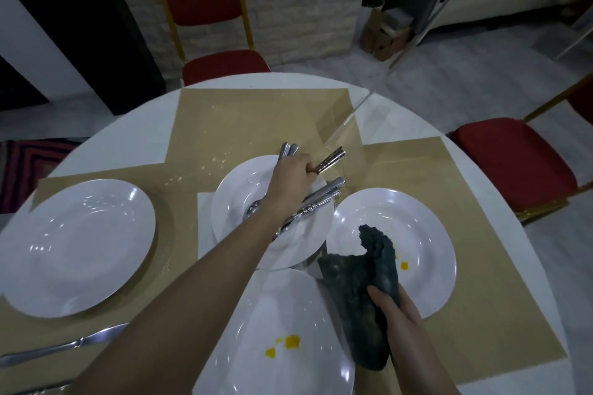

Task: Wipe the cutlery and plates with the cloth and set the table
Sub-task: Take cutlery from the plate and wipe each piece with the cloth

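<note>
Left hand [290,175] over centre plate [237,202], fingers curled round gold-handled cutlery [330,160], handles pointing far-right. Silver cutlery [317,200] lies just near of it, same axis. Right hand [396,309] grips dark cloth [353,292] near-right, over stained plate [426,234].

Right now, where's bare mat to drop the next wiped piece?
Free: the far placemat beyond the cutlery plate, and the right mat strip outside the stained plate. Crowded: the centre, where three plates meet, the left hand grips cutlery and the right hand holds the cloth.
</note>
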`<action>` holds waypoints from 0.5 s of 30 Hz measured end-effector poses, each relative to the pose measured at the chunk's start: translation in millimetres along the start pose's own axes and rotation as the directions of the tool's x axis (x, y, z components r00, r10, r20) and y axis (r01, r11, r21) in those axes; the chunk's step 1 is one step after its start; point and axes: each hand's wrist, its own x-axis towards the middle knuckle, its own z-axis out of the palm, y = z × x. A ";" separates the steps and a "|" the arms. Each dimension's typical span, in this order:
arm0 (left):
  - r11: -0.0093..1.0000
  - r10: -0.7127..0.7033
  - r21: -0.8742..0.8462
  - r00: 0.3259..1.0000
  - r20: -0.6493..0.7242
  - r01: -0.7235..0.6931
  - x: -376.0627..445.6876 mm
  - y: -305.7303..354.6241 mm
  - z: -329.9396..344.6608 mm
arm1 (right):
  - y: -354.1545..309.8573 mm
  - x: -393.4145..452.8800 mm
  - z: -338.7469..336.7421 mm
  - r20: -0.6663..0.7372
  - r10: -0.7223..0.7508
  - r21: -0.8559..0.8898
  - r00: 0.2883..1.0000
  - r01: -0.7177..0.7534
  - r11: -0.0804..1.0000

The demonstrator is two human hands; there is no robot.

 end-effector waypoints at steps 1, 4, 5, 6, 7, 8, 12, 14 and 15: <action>1.000 0.010 -0.017 1.000 -0.027 -0.010 -1.8 -0.9 -1.5 | -0.5 -0.9 0.0 -0.004 0.000 -0.001 1.000 0.000 1.000; 1.000 0.004 -0.019 0.992 -0.127 -0.007 -6.4 -1.3 -10.3 | -1.8 -5.1 -2.9 0.011 0.004 -0.007 1.000 -0.004 1.000; 0.999 -0.007 -0.045 0.988 -0.156 0.000 -9.0 0.0 -15.9 | -2.2 -7.1 -5.1 0.012 0.006 0.001 1.000 -0.006 1.000; 0.996 -0.018 -0.091 0.983 -0.182 0.001 -12.3 1.7 -22.8 | -2.9 -8.9 -7.6 0.008 0.006 0.014 1.000 -0.006 1.000; 0.988 -0.037 -0.156 0.979 -0.203 0.005 -17.4 3.8 -31.0 | -4.0 -10.5 -9.8 0.005 0.007 0.028 1.000 -0.007 1.000; 0.969 -0.069 -0.245 0.974 -0.216 0.014 -24.6 6.2 -40.1 | -5.5 -11.8 -11.8 0.010 0.011 0.046 1.000 -0.012 0.999; 0.747 -0.228 -0.661 0.962 -0.147 0.076 -83.5 18.7 -64.6 | -12.0 -20.2 -16.9 0.092 0.053 0.140 0.994 -0.066 0.988; 0.623 -0.309 -0.773 0.946 -0.100 0.122 -127.4 27.2 -66.7 | -12.9 -27.8 -17.7 0.151 0.077 0.170 0.986 -0.102 0.980; 0.564 -0.348 -0.814 0.934 -0.080 0.140 -151.7 31.7 -66.3 | -11.1 -32.6 -18.4 0.165 0.093 0.186 0.982 -0.123 0.975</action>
